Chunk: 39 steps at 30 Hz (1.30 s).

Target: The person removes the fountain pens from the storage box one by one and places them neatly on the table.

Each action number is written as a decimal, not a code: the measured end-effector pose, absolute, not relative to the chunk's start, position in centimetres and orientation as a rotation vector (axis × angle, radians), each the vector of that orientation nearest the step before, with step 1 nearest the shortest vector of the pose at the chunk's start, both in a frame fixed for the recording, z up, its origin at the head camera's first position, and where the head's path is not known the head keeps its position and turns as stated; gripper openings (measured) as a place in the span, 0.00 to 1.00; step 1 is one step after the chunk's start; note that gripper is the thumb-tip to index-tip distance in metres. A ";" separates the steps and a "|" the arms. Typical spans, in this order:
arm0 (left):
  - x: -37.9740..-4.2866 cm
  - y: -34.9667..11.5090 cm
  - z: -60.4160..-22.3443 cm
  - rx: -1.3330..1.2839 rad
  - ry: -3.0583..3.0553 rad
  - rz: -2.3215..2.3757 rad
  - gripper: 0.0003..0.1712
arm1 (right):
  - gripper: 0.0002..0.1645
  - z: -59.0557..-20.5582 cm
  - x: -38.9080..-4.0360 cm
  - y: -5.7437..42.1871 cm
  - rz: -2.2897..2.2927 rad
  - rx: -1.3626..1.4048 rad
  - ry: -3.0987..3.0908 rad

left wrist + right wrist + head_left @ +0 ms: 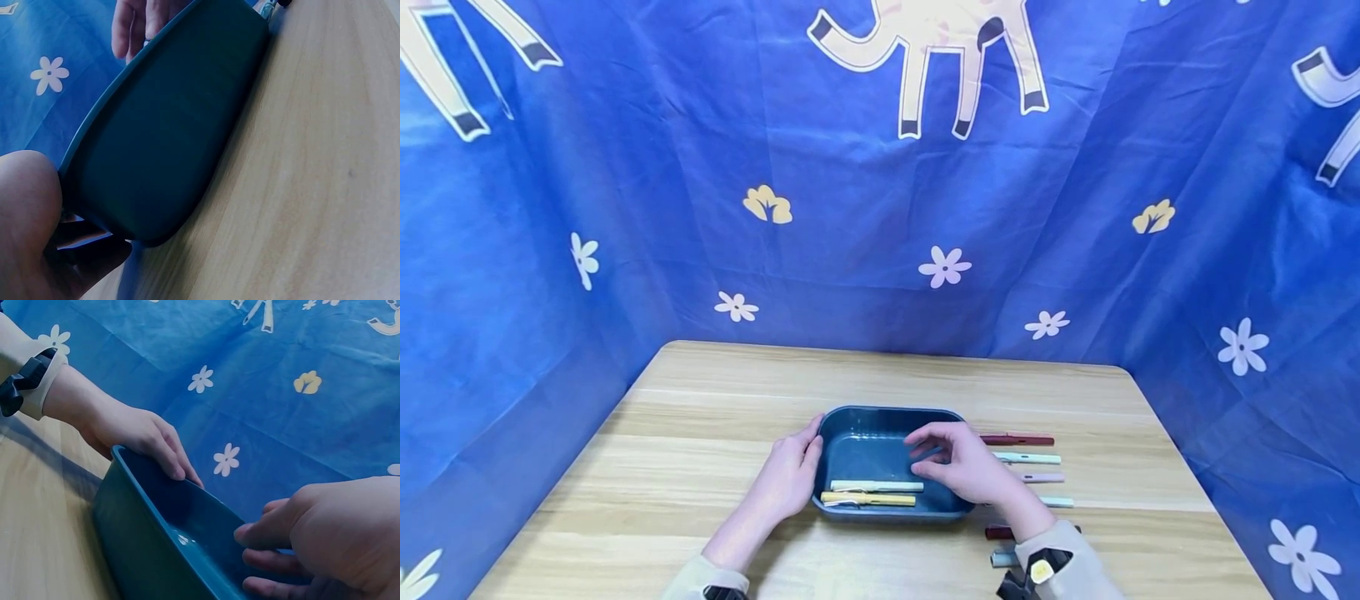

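Note:
A deep, dark teal tray (868, 450) with rounded corners sits at the middle of the table's near side. Inside it, along the near wall, lie a white pen (880, 486) and a yellow pen (880, 500), side by side. My left hand (793, 471) grips the tray's left end, its thumb at the rim; the right wrist view shows this left hand (140, 434) from across the tray. Over the tray's right part hovers my right hand (955, 458), fingers loosely bent and nothing between them. Its fingertips (247, 534) show above the tray's inside in the right wrist view.
Right of the tray, several pens lie in a column: a dark red pen (1030, 440), a pale mint pen (1037, 458), a lavender pen (1045, 478) and others nearer, partly under my right forearm. Blue printed cloth (865, 292) walls the wooden table (715, 383) at back and sides.

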<state>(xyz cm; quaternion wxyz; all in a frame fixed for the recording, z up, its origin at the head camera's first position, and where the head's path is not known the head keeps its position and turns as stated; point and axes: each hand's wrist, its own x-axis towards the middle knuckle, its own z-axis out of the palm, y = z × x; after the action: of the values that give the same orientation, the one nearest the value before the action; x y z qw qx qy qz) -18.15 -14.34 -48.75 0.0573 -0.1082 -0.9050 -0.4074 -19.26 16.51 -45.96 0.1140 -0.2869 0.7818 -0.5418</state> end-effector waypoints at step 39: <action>-18.2 -14.4 -49.1 -0.334 -2.708 -1.252 0.26 | 0.15 -48.1 -20.1 12.0 -1.034 -0.869 2.556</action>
<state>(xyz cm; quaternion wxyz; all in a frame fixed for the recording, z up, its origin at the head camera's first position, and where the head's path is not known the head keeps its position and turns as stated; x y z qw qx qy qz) -18.15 -14.40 -49.10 0.0697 -0.1110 -0.8999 -0.4160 -20.12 11.96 -48.06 0.1250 -0.2982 0.8772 -0.3548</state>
